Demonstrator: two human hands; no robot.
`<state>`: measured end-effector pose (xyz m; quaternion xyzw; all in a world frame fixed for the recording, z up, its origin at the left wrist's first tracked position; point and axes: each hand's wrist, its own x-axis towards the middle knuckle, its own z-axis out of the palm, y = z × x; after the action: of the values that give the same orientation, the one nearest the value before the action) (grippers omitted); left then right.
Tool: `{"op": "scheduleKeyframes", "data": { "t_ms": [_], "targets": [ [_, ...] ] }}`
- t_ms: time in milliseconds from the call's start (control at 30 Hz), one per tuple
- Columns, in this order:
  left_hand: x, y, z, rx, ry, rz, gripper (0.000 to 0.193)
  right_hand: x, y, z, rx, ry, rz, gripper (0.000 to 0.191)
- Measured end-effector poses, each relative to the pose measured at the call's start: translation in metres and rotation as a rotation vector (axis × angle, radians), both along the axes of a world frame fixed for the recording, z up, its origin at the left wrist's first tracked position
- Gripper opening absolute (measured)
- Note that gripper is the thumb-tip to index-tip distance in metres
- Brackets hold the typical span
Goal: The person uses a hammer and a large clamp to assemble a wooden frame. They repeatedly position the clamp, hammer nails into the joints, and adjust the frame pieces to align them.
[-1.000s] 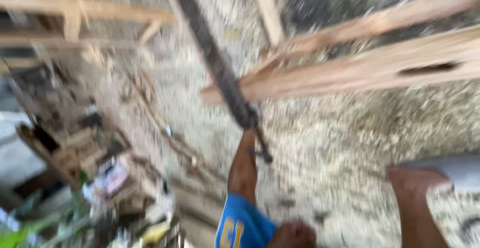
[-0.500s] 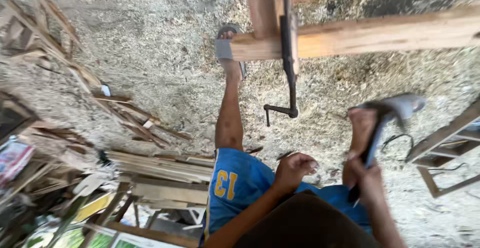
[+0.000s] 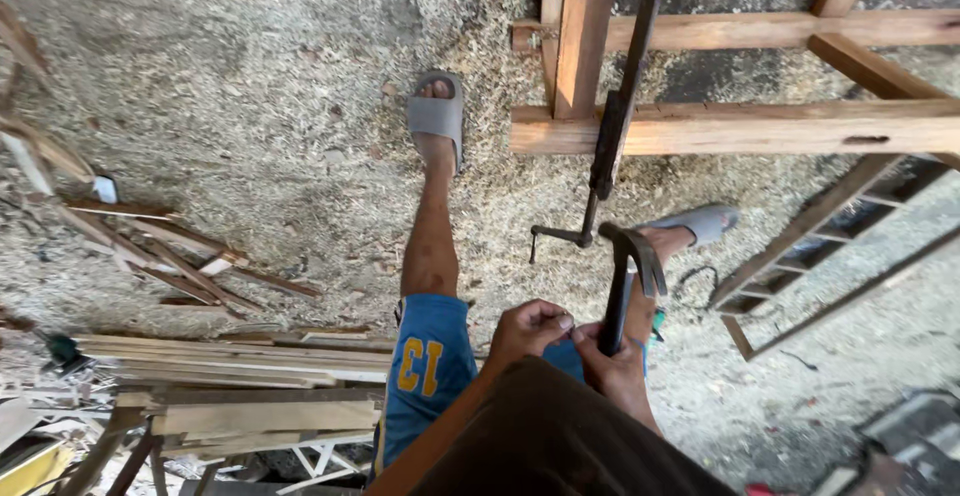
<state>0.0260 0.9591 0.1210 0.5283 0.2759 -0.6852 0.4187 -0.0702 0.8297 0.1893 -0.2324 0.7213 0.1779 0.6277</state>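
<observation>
While I look straight down past the knees, my right hand [image 3: 612,366] is wrapped shut around the handle of a claw hammer [image 3: 628,276], head up and just below the bar clamp [image 3: 608,136] on the wooden frame [image 3: 740,128]. My left hand [image 3: 530,328] sits curled beside it, fingertips [image 3: 566,324] touching the handle, clasping nothing I can make out.

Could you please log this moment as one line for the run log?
right hand: grips claw hammer | left hand: touching its handle | bar clamp on wooden frame | sawdust floor
</observation>
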Motion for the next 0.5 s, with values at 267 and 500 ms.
{"op": "scheduleKeyframes", "data": {
  "t_ms": [267,500],
  "targets": [
    [0.085,-0.032,0.055,-0.360,-0.796,-0.361,0.015,0.038,-0.030,0.028,-0.098,0.020,0.156,0.014],
    [0.088,-0.045,0.056,-0.749,-1.153,-0.739,0.023,0.051,-0.055,0.031,-0.158,-0.091,0.422,0.017]
  ]
}}
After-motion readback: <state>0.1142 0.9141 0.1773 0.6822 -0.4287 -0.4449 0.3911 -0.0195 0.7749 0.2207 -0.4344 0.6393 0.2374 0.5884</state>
